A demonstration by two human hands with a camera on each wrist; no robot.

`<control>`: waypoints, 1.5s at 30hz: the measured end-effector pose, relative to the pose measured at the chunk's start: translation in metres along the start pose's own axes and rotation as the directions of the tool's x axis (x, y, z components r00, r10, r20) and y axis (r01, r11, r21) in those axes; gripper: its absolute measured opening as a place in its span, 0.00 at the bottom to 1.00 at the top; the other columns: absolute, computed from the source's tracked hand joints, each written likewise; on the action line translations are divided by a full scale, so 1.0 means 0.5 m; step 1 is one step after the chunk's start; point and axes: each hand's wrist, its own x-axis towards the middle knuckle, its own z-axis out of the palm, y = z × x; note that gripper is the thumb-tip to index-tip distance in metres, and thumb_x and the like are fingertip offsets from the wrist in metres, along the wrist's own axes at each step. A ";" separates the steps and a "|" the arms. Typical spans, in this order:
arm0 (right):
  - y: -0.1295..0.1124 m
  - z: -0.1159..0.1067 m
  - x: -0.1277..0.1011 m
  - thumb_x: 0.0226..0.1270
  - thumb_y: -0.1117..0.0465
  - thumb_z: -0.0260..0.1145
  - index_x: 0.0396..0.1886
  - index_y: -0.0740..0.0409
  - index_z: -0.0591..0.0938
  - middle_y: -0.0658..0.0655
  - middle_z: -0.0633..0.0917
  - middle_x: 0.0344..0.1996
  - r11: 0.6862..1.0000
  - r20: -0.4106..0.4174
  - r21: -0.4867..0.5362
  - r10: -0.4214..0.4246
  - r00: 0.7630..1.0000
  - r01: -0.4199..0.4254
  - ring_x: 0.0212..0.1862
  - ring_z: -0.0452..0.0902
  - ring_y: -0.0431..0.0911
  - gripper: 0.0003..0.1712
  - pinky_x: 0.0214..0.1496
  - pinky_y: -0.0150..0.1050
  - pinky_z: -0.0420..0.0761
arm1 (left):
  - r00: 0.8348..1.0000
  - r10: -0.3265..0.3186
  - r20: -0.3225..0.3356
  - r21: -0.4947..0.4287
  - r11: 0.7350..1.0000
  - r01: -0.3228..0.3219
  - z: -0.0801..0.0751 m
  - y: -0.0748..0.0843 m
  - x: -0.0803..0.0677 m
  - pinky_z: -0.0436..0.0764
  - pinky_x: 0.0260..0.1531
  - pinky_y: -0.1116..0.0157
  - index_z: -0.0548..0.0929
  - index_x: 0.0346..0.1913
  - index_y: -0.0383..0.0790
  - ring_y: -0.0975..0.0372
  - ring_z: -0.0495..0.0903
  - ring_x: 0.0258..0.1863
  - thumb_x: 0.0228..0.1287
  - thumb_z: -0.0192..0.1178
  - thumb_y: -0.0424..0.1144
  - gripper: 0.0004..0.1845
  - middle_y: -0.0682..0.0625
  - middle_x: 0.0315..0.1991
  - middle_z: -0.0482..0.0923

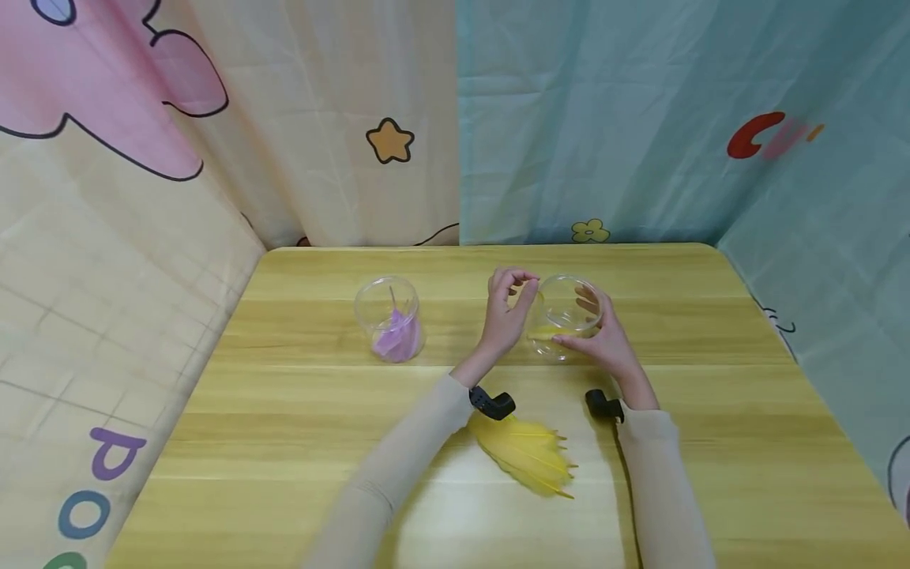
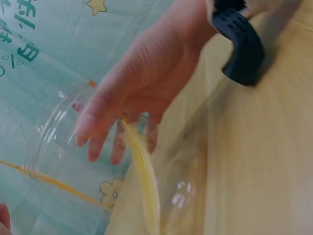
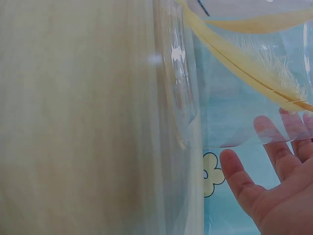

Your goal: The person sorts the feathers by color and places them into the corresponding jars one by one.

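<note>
At the back right of the table, my right hand [image 1: 604,340] holds a clear jar [image 1: 558,312], thumb in front and fingers behind it. Thumb and index finger of my left hand [image 1: 503,312] come together at the jar's left rim, pinching a yellow feather [image 2: 63,185] whose quill passes over the rim. Another yellow feather [image 2: 146,183] lies inside the jar. In the right wrist view the palm and fingers of the right hand [image 3: 281,191] show beside the jar wall. The left wrist view has only a left fingertip [image 2: 4,218] at its edge.
A second clear jar [image 1: 364,312] with purple feathers [image 1: 398,336] stands to the left. Several yellow feathers [image 1: 526,458] lie fanned on the wooden table [image 1: 284,442], below the left wrist. Printed curtains [image 1: 320,142] hang around the table's back and sides.
</note>
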 end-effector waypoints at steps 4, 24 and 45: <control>-0.036 0.002 -0.006 0.48 0.68 0.77 0.73 0.59 0.51 0.67 0.59 0.68 1.000 0.009 0.026 0.011 1.000 -0.012 0.67 0.54 0.63 0.58 0.61 0.64 0.55 | 0.997 0.000 0.072 0.036 0.999 -0.003 -0.021 -0.042 -0.021 0.66 0.43 0.57 0.78 0.42 0.33 0.49 0.65 0.45 0.68 0.55 0.31 0.05 0.42 0.42 0.70; -0.085 -0.011 0.013 0.48 0.71 0.76 0.71 0.65 0.52 0.70 0.60 0.66 1.000 -0.008 -0.021 -0.018 1.000 0.018 0.66 0.56 0.65 0.55 0.61 0.63 0.56 | 0.730 -0.177 0.660 0.502 0.827 -0.254 -0.054 -0.011 -0.123 0.64 0.46 0.67 0.86 0.31 0.60 0.67 0.67 0.43 0.54 0.66 0.58 0.09 0.61 0.36 0.73; -0.070 0.003 -0.009 0.49 0.73 0.74 0.71 0.65 0.51 0.72 0.58 0.67 1.000 0.016 0.013 0.004 1.000 -0.004 0.66 0.54 0.65 0.54 0.61 0.64 0.54 | 0.608 -0.284 0.741 0.589 0.709 -0.387 0.004 -0.006 -0.198 0.61 0.33 0.73 0.80 0.19 0.64 0.68 0.61 0.32 0.45 0.67 0.66 0.15 0.65 0.30 0.67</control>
